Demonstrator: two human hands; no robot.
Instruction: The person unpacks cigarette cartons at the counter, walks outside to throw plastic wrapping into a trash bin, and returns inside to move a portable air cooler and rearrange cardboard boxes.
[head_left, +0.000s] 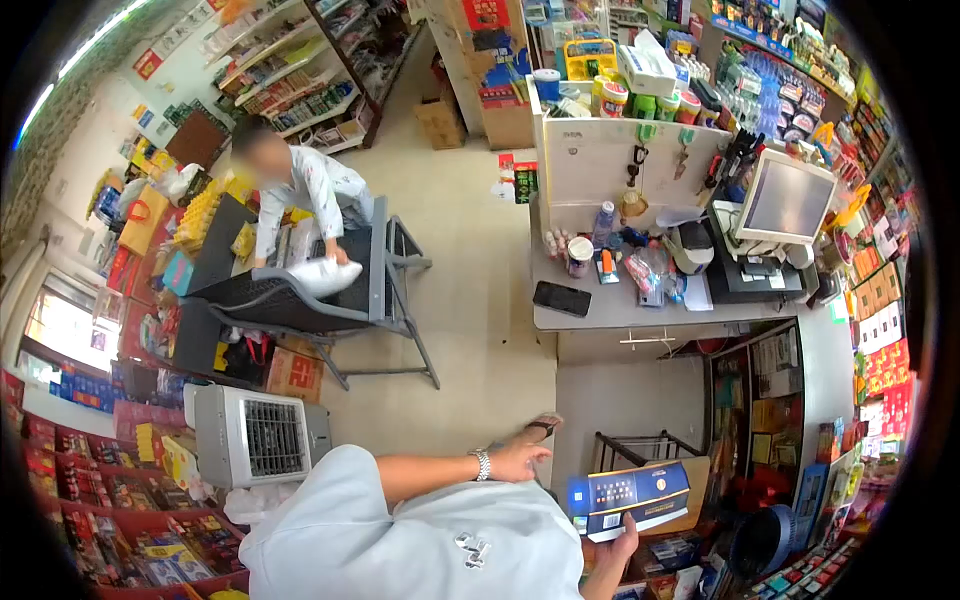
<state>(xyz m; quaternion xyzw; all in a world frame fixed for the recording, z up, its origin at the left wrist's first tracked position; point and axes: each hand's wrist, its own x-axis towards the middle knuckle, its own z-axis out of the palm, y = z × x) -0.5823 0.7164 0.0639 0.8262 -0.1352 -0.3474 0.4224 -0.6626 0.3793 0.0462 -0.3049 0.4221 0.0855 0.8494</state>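
A flat dark blue printed box (645,497) is in my right hand (618,545), with the thumb over its lower edge. My left hand (517,462), below a silver wristwatch (482,465), hovers left of the box; its fingers are apart and it holds nothing. Under the box shows part of a wooden stool (700,485). Further off at the left, another person (310,190) leans over a dark grey mesh chair (350,290), with a hand on a white bag (325,276).
The counter (600,313) at the right carries a black phone (562,298), a white jar (579,256) and a monitor (790,197). An air cooler (260,435) stands at the lower left. Stocked shelves line both sides. A cardboard box (440,120) is at the back.
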